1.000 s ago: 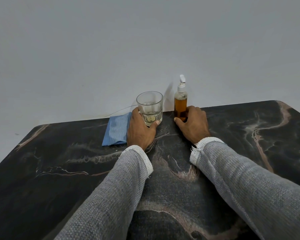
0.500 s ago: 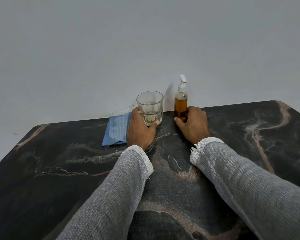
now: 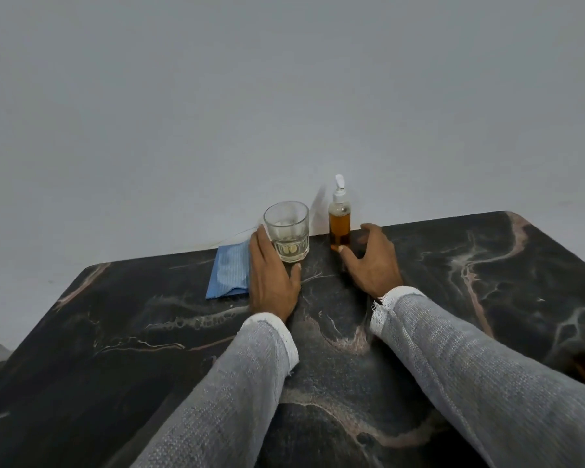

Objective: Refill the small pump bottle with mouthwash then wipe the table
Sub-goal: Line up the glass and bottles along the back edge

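Now, from your head camera, both of your hands sit at the far edge of the dark marbled desk [image 3: 115, 349], close to the pale wall [image 3: 284, 96]. Your left hand [image 3: 272, 275] is beside the clear glass tumbler [image 3: 286, 236]; its fingers run up the glass's left side and the thumb lies along the desk near its base, so the grip looks loose and spread rather than clamped, with the fingers fairly straight. A shallow layer of pale liquid sits in the bottom of the glass. Just left of that hand, partly under it, lies a folded blue cloth [image 3: 230, 271], flat on the desk.

Your right hand [image 3: 372, 261] is opened wide just right of the small pump bottle [image 3: 339, 228]. The thumb tip reaches the bottle's base, while the other fingers arch apart from it, so the grip is not closed around the bottle. That bottle stands upright by the wall, just right of the glass, filled with amber liquid nearly to its shoulder, and its white pump head is on. Grey knit sleeves cover both forearms.
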A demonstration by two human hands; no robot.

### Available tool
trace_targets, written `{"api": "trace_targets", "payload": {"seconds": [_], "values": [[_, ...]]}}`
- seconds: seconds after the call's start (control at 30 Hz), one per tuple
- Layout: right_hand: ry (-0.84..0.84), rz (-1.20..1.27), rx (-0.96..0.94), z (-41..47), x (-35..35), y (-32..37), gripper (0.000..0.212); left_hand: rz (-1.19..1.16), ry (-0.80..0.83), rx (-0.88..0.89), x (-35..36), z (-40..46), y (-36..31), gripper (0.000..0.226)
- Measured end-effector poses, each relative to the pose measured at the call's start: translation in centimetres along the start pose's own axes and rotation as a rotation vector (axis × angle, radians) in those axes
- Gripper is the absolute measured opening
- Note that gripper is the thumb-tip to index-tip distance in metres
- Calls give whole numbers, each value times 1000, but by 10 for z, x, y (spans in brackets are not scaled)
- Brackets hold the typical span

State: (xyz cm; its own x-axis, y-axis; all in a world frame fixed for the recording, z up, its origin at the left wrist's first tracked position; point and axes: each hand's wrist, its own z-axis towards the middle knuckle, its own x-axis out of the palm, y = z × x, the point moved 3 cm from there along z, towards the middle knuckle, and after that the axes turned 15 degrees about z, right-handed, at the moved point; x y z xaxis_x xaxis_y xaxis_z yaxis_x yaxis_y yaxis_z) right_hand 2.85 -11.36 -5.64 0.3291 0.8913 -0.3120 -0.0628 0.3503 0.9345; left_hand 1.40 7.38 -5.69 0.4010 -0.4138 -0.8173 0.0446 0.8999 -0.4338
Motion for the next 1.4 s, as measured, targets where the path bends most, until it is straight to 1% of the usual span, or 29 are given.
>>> {"api": "trace_targets", "payload": {"seconds": [0.07, 0.2, 0.27, 0.4, 0.43, 0.6, 0.7, 0.83, 0.93, 1.13, 1.33, 1.4], "values": [[32, 36, 42, -13, -8, 1, 69, 63, 33, -3, -5, -15, -3, 89], [102, 68, 51, -50, -32, 5, 64, 139, 172, 40, -21, -48, -18, 80], [152, 74, 45, -70, -45, 6, 54, 142, 212, 79, -33, -67, -28, 75], [191, 6, -75, -110, -77, 13, 25, 124, 241, 141, -55, -107, -54, 70], [193, -5, -95, -117, -81, 15, 23, 129, 253, 151, -57, -114, -58, 70], [214, -35, -184, -165, -116, 31, 26, 149, 303, 178, -73, -162, -83, 67], [181, -49, -206, -189, -142, 36, 22, 146, 329, 200, -80, -184, -94, 64], [61, -62, -167, -209, -172, 36, 7, 177, 368, 210, -88, -199, -99, 57], [16, -119, -119, -218, -191, 32, 17, 212, 387, 208, -94, -204, -97, 60], [-80, -198, -88, -227, -221, 28, 26, 264, 390, 202, -104, -208, -95, 58], [-113, -281, -55, -240, -239, 19, 38, 284, 392, 223, -104, -217, -99, 56], [-122, -283, -16, -244, -244, 14, 39, 285, 390, 229, -105, -219, -101, 57]]}}
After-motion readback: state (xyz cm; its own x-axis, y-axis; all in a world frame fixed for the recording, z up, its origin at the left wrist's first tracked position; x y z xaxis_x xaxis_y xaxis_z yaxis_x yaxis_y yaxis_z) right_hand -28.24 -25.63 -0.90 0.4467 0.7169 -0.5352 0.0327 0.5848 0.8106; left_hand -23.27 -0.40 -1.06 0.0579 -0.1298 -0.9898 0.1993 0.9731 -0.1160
